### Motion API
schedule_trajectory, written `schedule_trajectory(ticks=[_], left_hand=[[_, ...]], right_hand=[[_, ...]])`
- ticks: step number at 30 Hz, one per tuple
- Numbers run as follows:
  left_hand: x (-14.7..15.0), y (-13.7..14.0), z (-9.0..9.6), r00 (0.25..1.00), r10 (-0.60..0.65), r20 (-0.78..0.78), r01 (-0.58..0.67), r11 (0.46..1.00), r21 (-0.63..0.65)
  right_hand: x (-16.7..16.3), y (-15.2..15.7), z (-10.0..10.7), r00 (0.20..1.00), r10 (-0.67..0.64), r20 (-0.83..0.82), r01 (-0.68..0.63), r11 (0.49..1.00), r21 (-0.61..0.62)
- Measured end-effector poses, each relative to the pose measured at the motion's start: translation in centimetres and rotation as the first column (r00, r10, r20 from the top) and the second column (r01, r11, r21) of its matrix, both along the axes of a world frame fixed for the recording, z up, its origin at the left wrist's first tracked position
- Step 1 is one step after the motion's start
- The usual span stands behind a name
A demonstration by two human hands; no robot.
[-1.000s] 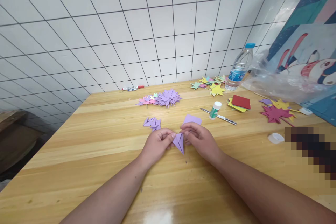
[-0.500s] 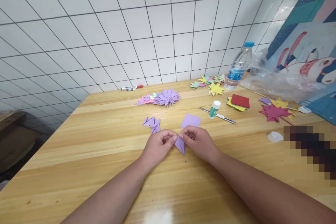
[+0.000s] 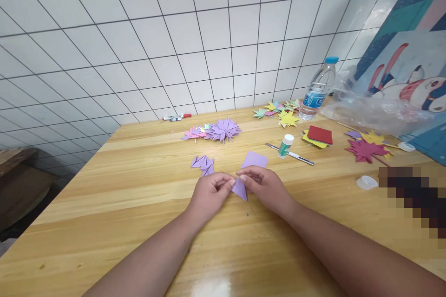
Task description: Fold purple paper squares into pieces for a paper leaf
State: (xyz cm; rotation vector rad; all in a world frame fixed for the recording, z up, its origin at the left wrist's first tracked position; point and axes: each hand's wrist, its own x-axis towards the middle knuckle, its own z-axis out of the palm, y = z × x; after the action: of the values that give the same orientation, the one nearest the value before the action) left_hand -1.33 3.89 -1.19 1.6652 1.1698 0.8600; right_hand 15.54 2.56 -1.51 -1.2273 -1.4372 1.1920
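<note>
Between my hands is a small folded piece of purple paper (image 3: 239,190), its pointed end toward me. My left hand (image 3: 212,193) pinches its left side between thumb and fingertips. On the other side, my right hand (image 3: 264,187) grips the paper's edge with thumb and forefinger. Just beyond the right hand lies a flat purple paper sheet (image 3: 255,159), partly covered by the fingers. Several folded purple pieces (image 3: 203,164) rest beyond my left hand.
Farther back are a purple paper flower (image 3: 224,130), a marker (image 3: 177,117) and a water bottle (image 3: 316,90). A glue stick (image 3: 285,145) stands by a utility knife (image 3: 299,158). Coloured paper squares (image 3: 319,135), a red paper star (image 3: 365,149) and a white cap (image 3: 366,182) lie rightward.
The folded purple paper has turned a little, so a broader face shows and its centre crease is out of sight. My right fingers have shifted slightly along its edge.
</note>
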Motion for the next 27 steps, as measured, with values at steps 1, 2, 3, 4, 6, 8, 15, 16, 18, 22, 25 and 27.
schedule_trajectory(ticks=[1,2,3,4,6,8,15,16,18,22,25,27], left_hand=[[-0.01,0.03,-0.08,1.0,0.008,0.013,-0.008,1.0,-0.006],[-0.01,0.06,-0.16,1.0,0.009,0.023,-0.008,1.0,-0.012],[-0.02,0.08,-0.23,1.0,0.003,0.03,-0.002,1.0,-0.016],[-0.01,0.1,-0.27,0.999,-0.006,0.036,0.006,1.0,-0.017],[0.0,0.09,-0.28,0.999,-0.023,0.038,0.024,1.0,-0.016],[0.02,0.07,-0.16,0.999,-0.031,0.036,0.032,0.999,-0.033],[-0.03,0.06,0.34,1.0,-0.018,-0.002,0.017,0.996,-0.083],[-0.04,0.09,0.36,1.0,-0.018,-0.002,0.018,0.996,-0.086],[-0.08,0.18,0.3,1.0,-0.012,0.013,0.014,0.994,-0.105],[-0.23,0.58,-0.01,0.991,0.074,0.107,-0.054,0.982,-0.179],[-0.32,0.89,-0.24,0.979,0.13,0.155,-0.096,0.973,-0.21],[-0.3,0.92,-0.35,0.979,0.122,0.162,-0.09,0.977,-0.192]], right_hand=[[-0.06,0.02,-0.07,1.0,-0.004,-0.004,0.004,1.0,-0.002],[-0.12,0.02,-0.13,1.0,-0.009,0.007,0.009,1.0,0.0],[-0.18,0.01,-0.16,1.0,-0.011,0.027,0.011,1.0,0.004],[-0.22,-0.01,-0.18,0.999,-0.012,0.049,0.011,1.0,0.01],[-0.23,-0.01,-0.18,0.996,-0.031,0.079,0.029,0.999,0.017],[-0.16,0.05,-0.16,0.995,-0.062,0.079,0.061,0.998,0.014],[-0.07,0.17,-0.2,0.995,-0.073,0.074,0.073,0.997,0.0],[-0.1,0.16,-0.21,0.995,-0.071,0.074,0.072,0.997,-0.003],[-0.1,0.15,-0.22,0.995,-0.07,0.072,0.071,0.997,-0.008],[0.04,0.1,-0.23,0.996,-0.054,0.068,0.051,0.998,0.036],[0.15,0.06,-0.26,0.995,-0.011,0.098,0.006,0.999,0.049],[0.17,0.04,-0.3,0.992,-0.016,0.124,0.01,0.998,0.054]])
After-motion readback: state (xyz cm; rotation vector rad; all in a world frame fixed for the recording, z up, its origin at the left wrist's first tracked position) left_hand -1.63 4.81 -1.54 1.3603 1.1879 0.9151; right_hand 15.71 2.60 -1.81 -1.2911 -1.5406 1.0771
